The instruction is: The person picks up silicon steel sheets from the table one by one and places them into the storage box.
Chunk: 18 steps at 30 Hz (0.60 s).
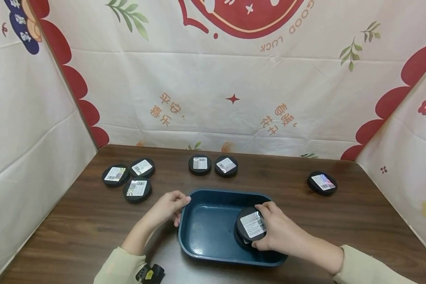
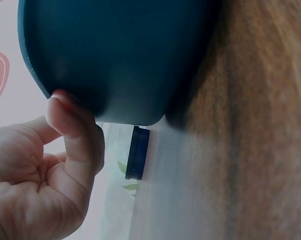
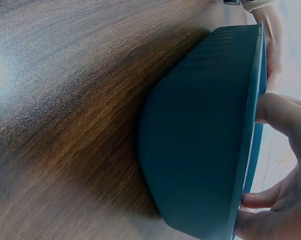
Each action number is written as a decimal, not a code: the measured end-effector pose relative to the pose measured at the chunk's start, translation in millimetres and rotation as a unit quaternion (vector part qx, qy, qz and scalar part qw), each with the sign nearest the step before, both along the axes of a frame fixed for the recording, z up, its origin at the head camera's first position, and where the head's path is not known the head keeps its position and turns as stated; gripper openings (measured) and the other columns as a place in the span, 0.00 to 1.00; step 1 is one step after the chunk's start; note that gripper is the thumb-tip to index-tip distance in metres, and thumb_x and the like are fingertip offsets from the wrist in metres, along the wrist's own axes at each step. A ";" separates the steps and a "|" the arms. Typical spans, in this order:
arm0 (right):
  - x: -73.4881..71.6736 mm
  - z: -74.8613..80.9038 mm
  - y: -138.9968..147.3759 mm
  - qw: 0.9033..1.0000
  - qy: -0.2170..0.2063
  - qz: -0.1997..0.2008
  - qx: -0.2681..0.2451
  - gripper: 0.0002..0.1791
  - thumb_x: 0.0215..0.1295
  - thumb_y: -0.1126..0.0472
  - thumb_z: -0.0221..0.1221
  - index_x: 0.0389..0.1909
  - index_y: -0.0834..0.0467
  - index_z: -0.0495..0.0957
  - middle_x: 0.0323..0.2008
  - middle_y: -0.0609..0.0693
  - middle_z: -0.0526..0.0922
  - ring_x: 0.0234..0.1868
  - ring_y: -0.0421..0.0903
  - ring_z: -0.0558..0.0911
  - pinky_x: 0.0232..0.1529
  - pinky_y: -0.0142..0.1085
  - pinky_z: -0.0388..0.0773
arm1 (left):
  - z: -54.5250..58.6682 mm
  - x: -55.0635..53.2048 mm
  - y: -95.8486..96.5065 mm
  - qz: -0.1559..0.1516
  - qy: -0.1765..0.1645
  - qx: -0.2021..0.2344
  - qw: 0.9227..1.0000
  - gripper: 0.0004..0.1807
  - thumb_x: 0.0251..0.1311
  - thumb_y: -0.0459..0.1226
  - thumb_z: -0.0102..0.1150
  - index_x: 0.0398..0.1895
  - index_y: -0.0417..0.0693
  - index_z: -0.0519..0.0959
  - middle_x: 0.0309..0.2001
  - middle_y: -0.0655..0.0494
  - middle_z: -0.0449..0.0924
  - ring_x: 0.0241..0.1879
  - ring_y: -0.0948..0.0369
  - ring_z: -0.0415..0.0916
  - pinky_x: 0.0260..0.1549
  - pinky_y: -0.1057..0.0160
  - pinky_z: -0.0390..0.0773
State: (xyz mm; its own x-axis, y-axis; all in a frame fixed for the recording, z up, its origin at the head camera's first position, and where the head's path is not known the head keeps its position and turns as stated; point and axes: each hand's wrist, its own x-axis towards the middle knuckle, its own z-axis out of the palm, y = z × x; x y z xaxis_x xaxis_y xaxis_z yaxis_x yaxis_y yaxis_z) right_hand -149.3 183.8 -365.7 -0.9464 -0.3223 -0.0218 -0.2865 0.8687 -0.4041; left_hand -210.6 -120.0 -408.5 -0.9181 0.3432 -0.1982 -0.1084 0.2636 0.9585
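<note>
A dark blue rectangular tray rests on the table. My left hand grips its left rim, fingertips at the edge; in the left wrist view, a fingertip of the left hand meets the tray's wall. My right hand holds a flat round black container with a white barcode label, inside the tray's right half. Another black round container shows beneath it, mostly hidden. In the right wrist view the tray's outer wall covers the container, while the right hand's fingers reach over the rim.
Three labelled round black containers lie grouped at the table's left. Two more stand side by side behind the tray, and one lies at the right. A printed white cloth hangs behind the brown wooden table.
</note>
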 end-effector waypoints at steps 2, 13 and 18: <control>-0.8 -0.9 -0.9 1.000 -0.004 0.002 0.002 0.50 0.31 0.50 0.75 0.57 0.70 0.67 0.50 0.61 0.69 0.42 0.49 0.73 0.37 0.39 0.76 | 0.0 0.1 -0.5 0.000 0.000 0.003 1.000 0.14 0.66 0.39 0.51 0.37 0.32 0.69 0.16 0.52 0.69 0.11 0.63 0.67 0.11 0.69 0.70; -2.7 -5.3 -1.1 0.999 0.004 0.036 0.023 0.49 0.31 0.49 0.76 0.55 0.70 0.70 0.48 0.60 0.71 0.38 0.45 0.75 0.36 0.39 0.78 | -2.0 0.2 -0.6 -0.003 -0.006 0.023 1.000 0.14 0.66 0.38 0.51 0.37 0.31 0.69 0.16 0.53 0.69 0.10 0.65 0.66 0.10 0.70 0.69; -3.8 -6.6 -0.3 0.997 0.018 0.051 0.049 0.48 0.32 0.46 0.75 0.54 0.69 0.71 0.46 0.58 0.72 0.36 0.43 0.75 0.34 0.38 0.78 | -2.6 -0.5 -0.6 -0.002 -0.006 0.023 1.000 0.14 0.66 0.38 0.51 0.37 0.31 0.69 0.16 0.53 0.69 0.10 0.64 0.66 0.10 0.70 0.69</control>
State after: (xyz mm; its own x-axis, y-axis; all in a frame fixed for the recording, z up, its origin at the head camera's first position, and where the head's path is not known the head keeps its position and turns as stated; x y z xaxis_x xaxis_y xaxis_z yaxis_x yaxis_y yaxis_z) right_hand -153.1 183.5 -372.3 -0.9097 -0.4145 -0.0239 -0.3880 0.8692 -0.3066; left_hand -211.1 -120.6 -411.1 -0.9141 0.3562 -0.1939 -0.1195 0.2204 0.9681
